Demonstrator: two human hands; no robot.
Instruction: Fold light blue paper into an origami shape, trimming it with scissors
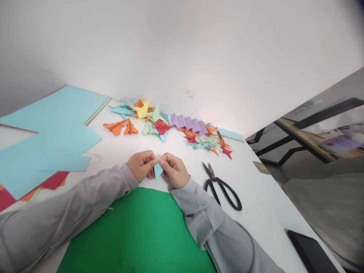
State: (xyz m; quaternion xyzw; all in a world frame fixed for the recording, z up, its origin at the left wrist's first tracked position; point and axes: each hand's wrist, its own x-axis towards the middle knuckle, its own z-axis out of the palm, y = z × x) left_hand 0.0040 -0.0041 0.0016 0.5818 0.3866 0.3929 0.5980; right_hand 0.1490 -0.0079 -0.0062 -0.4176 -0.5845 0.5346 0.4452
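A small piece of folded light-blue paper (pixel 158 171) is pinched between my two hands, just beyond the green sheet (pixel 136 231). My left hand (pixel 141 165) grips its upper left edge with thumb and fingers closed. From the other side, my right hand (pixel 174 170) pinches it near the top, the two thumbs almost meeting. The paper's lower part hangs down in a point; its upper end is hidden by my fingers. Black-handled scissors (pixel 220 185) lie to the right of my right hand, blades slightly apart.
Along the wall lie folded paper shapes: a yellow one (pixel 142 110), orange ones (pixel 116 127) and a purple pleated strip (pixel 189 123). Large light-blue sheets (pixel 57 125) cover the left side. A black phone-like device (pixel 311 250) rests near the table's right edge.
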